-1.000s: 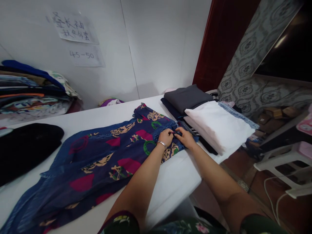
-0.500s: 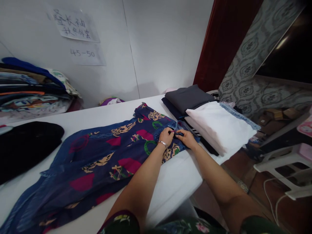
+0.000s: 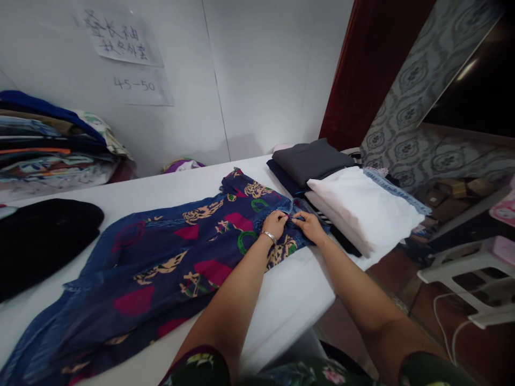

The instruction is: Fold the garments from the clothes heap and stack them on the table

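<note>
Navy denim-edged shirt [image 3: 169,295], patterned magenta, green, tan, spread across white table [image 3: 298,284], pinched between fingertips of left hand [image 3: 277,224] and right hand [image 3: 310,226]. Upper wall sheet [image 3: 116,35] lettered “叠长袖 秋冬外套”; lower sheet [image 3: 137,87], “45-50.”

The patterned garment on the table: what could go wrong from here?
The left hand pinches the patterned garment, and the bracelet at its wrist might snag the fabric. The right hand, pinching it too, is close to the folded white cloth near the edge of the table; a bump could perhaps push that off.
</note>
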Motion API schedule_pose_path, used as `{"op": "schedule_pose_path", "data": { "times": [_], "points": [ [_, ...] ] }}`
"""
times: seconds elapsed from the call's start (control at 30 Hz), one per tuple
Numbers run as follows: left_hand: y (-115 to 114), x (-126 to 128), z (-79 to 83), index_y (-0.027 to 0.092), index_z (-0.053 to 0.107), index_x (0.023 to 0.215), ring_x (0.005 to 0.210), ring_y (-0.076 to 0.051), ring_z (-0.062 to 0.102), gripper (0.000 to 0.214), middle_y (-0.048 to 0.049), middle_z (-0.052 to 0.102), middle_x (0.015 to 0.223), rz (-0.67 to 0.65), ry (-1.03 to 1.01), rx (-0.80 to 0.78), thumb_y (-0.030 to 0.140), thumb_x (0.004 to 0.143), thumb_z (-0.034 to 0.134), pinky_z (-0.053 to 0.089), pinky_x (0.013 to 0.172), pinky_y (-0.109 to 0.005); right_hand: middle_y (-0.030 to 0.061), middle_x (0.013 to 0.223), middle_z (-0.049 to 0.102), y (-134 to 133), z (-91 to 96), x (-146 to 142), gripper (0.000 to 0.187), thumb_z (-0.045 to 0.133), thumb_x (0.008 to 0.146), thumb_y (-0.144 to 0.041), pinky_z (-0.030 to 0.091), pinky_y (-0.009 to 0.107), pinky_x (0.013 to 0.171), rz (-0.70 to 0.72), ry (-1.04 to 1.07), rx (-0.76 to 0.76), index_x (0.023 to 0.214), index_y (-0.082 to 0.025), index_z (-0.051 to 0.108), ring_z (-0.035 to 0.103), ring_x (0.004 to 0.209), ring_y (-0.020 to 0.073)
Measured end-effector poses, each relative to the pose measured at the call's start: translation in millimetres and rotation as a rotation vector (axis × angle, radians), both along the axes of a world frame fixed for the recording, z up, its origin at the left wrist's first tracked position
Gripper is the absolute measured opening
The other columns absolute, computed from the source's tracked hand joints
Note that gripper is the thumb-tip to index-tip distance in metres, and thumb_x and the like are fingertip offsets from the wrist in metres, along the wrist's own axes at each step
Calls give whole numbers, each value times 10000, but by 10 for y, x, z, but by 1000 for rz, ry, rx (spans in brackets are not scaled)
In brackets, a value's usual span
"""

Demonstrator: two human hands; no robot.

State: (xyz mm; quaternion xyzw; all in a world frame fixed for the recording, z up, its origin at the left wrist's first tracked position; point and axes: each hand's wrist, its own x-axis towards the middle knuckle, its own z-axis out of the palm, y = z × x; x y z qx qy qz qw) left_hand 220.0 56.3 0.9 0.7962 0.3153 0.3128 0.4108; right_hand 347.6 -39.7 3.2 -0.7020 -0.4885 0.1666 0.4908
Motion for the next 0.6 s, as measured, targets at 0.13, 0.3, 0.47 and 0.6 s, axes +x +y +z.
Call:
{"op": "schedule_pose_path", "data": {
  "times": [0.13, 0.3, 0.47, 0.6],
  "points": [
    [-2, -4, 3, 194, 669, 746, 725, -126, 601, 110, 4, 649, 763, 7, -2, -1, 165, 799, 577, 481, 714, -264, -18, 644, 595, 11, 10, -3, 214, 608, 706, -413, 400, 287, 657, -49, -38, -57, 730, -201, 627, 529, 664, 172],
    [-7, -4, 8, 188, 682, 715, 713, -118, 591, 88, -1, 659, 796, -18, 5, 10, 151, 759, 616, 480, 728, -262, -16, 673, 603, -9, 40, -16, 239, 574, 743, -434, 413, 285, 689, 52, 0, -51, 733, -199, 619, 536, 687, 166],
    [-1, -7, 10, 181, 693, 727, 682, -112, 579, 103, -3, 658, 787, -37, 11, 1, 143, 760, 603, 478, 710, -257, -21, 676, 592, -28, 43, -13, 239, 585, 725, -432, 402, 285, 695, 103, 48, -46, 751, -198, 627, 520, 681, 159],
    [-3, -14, 19, 173, 699, 750, 670, -106, 576, 97, -7, 662, 804, -51, 10, -17, 128, 739, 614, 473, 697, -249, -18, 697, 600, -28, 36, -17, 237, 593, 714, -426, 403, 286, 698, 94, 58, -34, 768, -197, 629, 521, 690, 159]
  ]
}}
